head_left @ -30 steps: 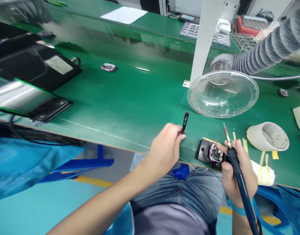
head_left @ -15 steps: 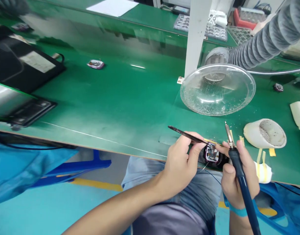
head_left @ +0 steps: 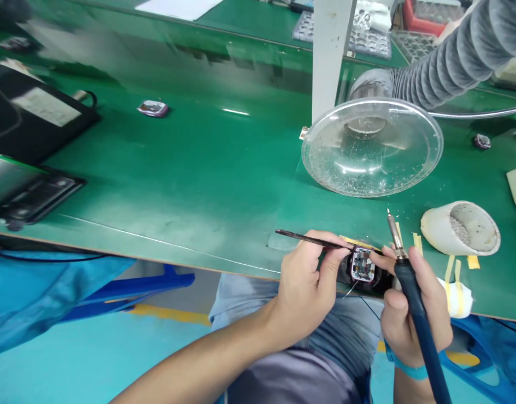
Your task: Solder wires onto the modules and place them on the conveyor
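My left hand [head_left: 306, 280] pinches black tweezers [head_left: 308, 239], lying nearly level, with their points at a small purple device [head_left: 362, 265] whose circuit board shows. The device sits in a black holder [head_left: 382, 280] at the near edge of the green bench [head_left: 207, 168]. My right hand [head_left: 413, 306] grips a soldering iron [head_left: 413, 306] by its dark blue handle, tip pointing up and away, while its forefinger rests on the device's right side.
A clear fume-extractor dish [head_left: 371, 147] on a grey ribbed hose [head_left: 455, 62] stands behind the device. A white tip-cleaner pot [head_left: 460, 229], yellow tape strips [head_left: 451, 269], a white post [head_left: 328, 56], black equipment [head_left: 26, 118] at left and another purple device [head_left: 153, 108] lie around.
My left hand swung the tweezers from upright down to level and brought them right, onto the device. My right hand with the soldering iron stayed put.
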Demonstrator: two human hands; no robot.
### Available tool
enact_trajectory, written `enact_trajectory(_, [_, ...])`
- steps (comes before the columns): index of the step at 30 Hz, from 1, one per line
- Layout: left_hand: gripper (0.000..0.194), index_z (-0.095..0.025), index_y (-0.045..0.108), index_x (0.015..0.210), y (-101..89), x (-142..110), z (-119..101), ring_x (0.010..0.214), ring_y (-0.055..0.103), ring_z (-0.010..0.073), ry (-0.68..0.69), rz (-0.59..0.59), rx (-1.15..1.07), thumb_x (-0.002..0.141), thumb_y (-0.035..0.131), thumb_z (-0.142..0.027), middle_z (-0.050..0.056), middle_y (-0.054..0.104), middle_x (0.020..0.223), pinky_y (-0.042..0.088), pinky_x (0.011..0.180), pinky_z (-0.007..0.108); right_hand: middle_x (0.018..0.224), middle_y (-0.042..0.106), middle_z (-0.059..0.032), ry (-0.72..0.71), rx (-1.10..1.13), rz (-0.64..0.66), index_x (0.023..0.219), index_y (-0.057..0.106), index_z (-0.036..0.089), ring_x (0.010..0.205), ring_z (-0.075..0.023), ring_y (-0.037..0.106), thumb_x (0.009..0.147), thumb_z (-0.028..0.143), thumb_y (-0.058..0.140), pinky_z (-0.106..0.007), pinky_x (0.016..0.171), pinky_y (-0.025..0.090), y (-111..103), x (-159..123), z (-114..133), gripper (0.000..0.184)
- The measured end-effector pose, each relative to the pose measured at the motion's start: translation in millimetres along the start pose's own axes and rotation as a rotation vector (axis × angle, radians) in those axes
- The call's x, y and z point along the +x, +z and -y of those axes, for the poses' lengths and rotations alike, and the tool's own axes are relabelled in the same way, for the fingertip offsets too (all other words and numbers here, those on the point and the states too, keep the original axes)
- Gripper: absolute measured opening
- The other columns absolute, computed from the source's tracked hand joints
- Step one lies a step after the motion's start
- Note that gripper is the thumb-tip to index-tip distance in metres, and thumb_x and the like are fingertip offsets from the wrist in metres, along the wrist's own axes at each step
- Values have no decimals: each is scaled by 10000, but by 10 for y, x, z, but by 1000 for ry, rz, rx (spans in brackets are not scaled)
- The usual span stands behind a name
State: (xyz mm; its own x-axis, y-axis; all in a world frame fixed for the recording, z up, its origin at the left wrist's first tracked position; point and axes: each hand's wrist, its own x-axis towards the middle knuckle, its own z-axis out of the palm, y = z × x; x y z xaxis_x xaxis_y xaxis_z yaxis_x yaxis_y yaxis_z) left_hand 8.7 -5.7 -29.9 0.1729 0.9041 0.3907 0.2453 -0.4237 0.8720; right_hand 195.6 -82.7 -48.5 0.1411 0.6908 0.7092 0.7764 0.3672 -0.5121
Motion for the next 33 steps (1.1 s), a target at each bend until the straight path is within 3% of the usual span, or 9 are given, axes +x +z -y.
enact_trajectory(4, [154,-240,714,1204,7,-4,32,1007,855,156,74,8,19,1143,655,-111,18,855,1094,667,911,248,1209,875,-153,-21,19,-9,1739,570,143,1213,-346,861,1210,361,683,-538,997,776,5,28,-4,583])
enact_trajectory(8, [174,-239,704,1203,12,6,54,986,834,171,184,5,26,1116,669,-93,15,872,1067,672,927,278,1098,858,-148,7,77,-94,1683,644,130,1021,-330,861,1197,456,717,-491,823,770,-14,10,-15,589])
enact_trajectory(13, [215,-225,707,1197,10,-6,67,976,847,175,260,3,46,1079,670,-50,20,884,1060,684,963,300,1064,799,-109,192,209,-215,1461,802,188,940,-320,828,1185,623,671,-554,836,733,3,-63,35,531])
enact_trajectory(17, [228,-219,713,1194,9,-12,79,977,861,183,284,3,72,1073,661,-33,28,890,1056,709,992,323,969,763,-67,244,382,-296,1269,824,176,875,-273,771,1139,507,731,-467,767,680,52,-45,124,367])
enact_trajectory(24, [210,-227,713,1201,8,-11,85,988,874,211,296,8,70,1090,664,-55,46,893,1058,752,971,380,960,758,-63,300,437,-143,1203,805,174,943,-302,797,1138,388,703,-519,857,690,-78,-67,169,246])
enact_trajectory(33, [242,-229,716,1189,15,1,68,968,879,206,310,7,69,1071,653,-28,39,893,1034,746,974,377,989,765,-64,320,380,-87,1201,815,206,1004,-340,834,1131,408,695,-531,887,685,-138,-109,148,245])
